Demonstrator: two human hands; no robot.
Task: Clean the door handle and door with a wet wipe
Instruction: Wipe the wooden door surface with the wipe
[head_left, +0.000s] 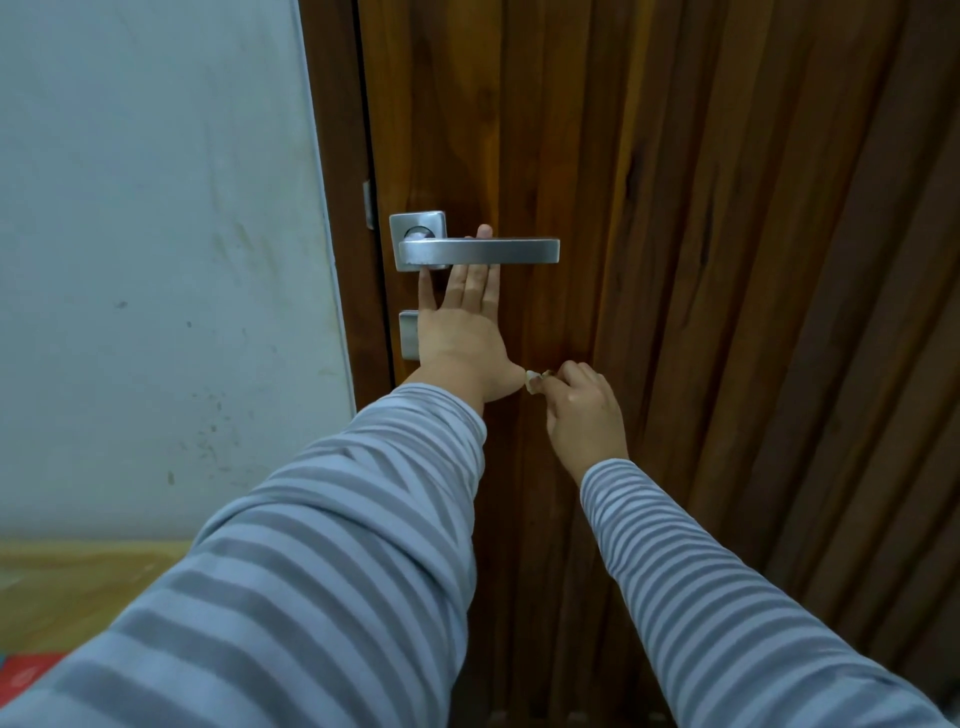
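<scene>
Left hand (460, 332) flat behind brushed-steel lever handle (483, 251); right hand (584, 410) pinching crumpled white wipe (534, 381).

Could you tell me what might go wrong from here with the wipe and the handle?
The right hand pinches only a small bunched bit of wet wipe, so it may cover little surface or slip out. The left hand has its fingers behind the lever door handle; pressing there could turn the lever and swing the wooden door, and bare fingers may smudge the metal.

A home interior: wooden door (675, 260), scuffed painted wall (156, 260), tan floor (78, 587)
</scene>
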